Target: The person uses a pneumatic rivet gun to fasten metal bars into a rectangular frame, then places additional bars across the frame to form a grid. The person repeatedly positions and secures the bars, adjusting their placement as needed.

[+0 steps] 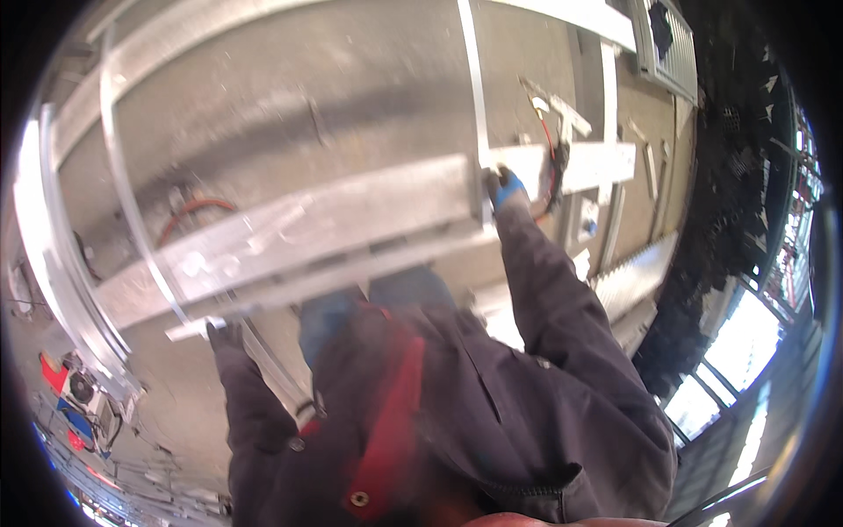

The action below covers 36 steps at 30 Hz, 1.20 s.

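Observation:
A long, wide, pale metal beam runs crosswise in front of me, rising to the right. My right hand, in a dark and blue glove, is closed around the near part of a slim metal bar that crosses over this beam. At the lower left, my left hand, in a dark glove, grips a short light metal piece. A second slim bar comes down to that piece from the far left. The left fingers are small and partly blurred.
A thick metal profile stands along the left side. An orange hose lies behind the beam. To the right are a red cable, a corrugated metal panel and a ribbed frame. Red and blue equipment sits lower left.

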Motion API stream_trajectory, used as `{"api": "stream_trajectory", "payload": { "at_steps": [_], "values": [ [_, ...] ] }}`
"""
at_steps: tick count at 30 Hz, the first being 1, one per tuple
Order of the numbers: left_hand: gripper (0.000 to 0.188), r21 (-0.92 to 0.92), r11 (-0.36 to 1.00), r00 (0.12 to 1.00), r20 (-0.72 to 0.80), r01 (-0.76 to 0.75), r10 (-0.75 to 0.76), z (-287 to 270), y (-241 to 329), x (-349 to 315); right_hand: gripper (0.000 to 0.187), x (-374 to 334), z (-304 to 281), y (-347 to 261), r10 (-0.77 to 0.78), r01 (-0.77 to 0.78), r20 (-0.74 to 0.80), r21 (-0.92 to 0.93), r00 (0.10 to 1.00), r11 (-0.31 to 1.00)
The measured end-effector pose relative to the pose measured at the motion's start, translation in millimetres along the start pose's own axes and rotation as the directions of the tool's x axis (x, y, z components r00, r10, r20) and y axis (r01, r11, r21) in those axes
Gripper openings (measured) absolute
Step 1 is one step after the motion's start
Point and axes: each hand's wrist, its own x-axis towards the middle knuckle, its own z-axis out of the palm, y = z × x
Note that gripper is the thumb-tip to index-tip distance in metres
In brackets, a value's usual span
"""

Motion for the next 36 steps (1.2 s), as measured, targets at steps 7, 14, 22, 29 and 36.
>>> {"api": "stream_trajectory", "payload": {
  "at_steps": [7, 14, 22, 29, 36],
  "values": [
    [0.065, -0.142, 0.990, 0.996, 0.087, 0.006, 0.006, 43.3, 3.3, 0.7, 0.054, 11.3, 8.8, -54.6, -0.072, 0.066, 0.003, -0.424, 0.997, 0.903],
    [0.071, -0.139, 0.988, 0.994, 0.085, -0.061, 0.073, 20.2, -12.2, 19.7, 0.061, 18.3, 9.8, -58.3, -0.048, 0.019, -0.040, -0.525, 0.998, 0.851],
    [0.075, -0.137, 0.990, 0.993, 0.118, 0.017, 0.000, 33.0, -2.0, -32.2, 0.067, 25.6, 21.9, -49.9, -0.096, 0.051, -0.149, -0.279, 0.984, 0.959],
    [0.065, -0.240, 0.970, 0.991, 0.134, 0.023, 0.010, 45.4, -20.8, -15.6, 0.063, 35.5, 17.6, -48.0, -0.045, 0.042, 0.007, -0.501, 0.999, 0.864],
    [0.067, -0.256, 0.939, 0.949, 0.272, 0.231, -0.159, 55.9, -16.8, -35.8, 0.065, 29.3, 19.8, -36.3, -0.005, -0.008, -0.036, -0.346, 0.999, 0.938]
  ]
}}
